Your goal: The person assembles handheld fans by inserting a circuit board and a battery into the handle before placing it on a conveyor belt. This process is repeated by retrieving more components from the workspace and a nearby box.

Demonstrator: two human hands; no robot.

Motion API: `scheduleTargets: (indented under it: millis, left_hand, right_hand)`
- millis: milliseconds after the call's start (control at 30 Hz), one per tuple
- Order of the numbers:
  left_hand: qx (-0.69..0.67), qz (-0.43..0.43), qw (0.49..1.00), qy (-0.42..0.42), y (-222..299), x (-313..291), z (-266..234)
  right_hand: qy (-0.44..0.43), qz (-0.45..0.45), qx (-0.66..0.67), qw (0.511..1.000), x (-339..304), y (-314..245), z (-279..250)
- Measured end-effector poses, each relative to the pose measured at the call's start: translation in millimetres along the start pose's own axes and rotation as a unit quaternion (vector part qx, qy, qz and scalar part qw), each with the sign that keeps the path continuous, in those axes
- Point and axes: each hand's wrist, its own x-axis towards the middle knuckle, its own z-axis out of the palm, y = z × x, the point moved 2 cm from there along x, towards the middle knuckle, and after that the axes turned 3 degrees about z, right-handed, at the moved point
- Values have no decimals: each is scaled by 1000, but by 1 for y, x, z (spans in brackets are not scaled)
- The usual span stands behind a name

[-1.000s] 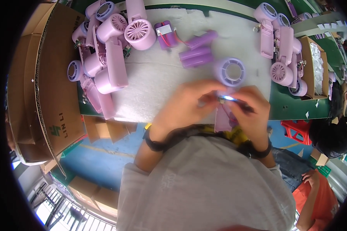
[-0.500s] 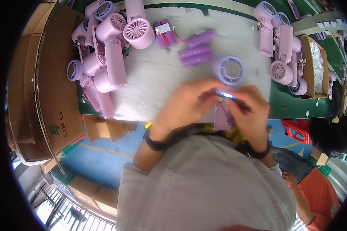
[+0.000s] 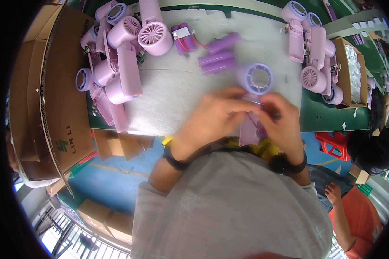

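In front of me lies a pink handheld fan with its open handle shell (image 3: 249,130) toward me and its lilac ringed head (image 3: 258,78) away from me. My left hand (image 3: 220,113) reaches over the upper end of the handle, thumb and fingers pinched together. Facing it, my right hand (image 3: 283,117) is closed at the same spot, fingers bent. A small bluish glint shows between the fingertips, but the part there is mostly hidden. Reddish wire lies in the shell beside my right fingers. Beyond are purple cylindrical batteries (image 3: 217,61) and a wired battery pack (image 3: 182,39).
Pink fans and shells (image 3: 154,38) are heaped at the left on the white mat (image 3: 160,82), and another heap (image 3: 313,80) lies right. A large carton (image 3: 67,99) stands left; a small box (image 3: 345,73) holds white pieces. A person in orange (image 3: 362,220) sits at lower right.
The bright light between my fingertips has faded to a small glint. My left fingers have moved slightly right, over the handle's upper end. The seated person's hand has risen.
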Motion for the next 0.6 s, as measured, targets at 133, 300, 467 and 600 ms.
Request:
scheduleTargets:
  millis: [133, 300, 467, 600]
  left_hand:
    - [-11, -28, 999, -14, 2, 0, 1]
    - [7, -45, 999, -5, 8, -2, 1]
    - [2, -6, 1000, 21, -3, -5, 5]
    - [6, -4, 1000, 19, -1, -5, 5]
  right_hand:
    - [-56, -25, 18, 998, -7, 1, -11]
    - [-79, -122, -59, 988, -20, 3, -21]
    - [-55, -114, -92, 988, -29, 5, -21]
    - [-45, -110, -76, 990, -32, 13, -22]
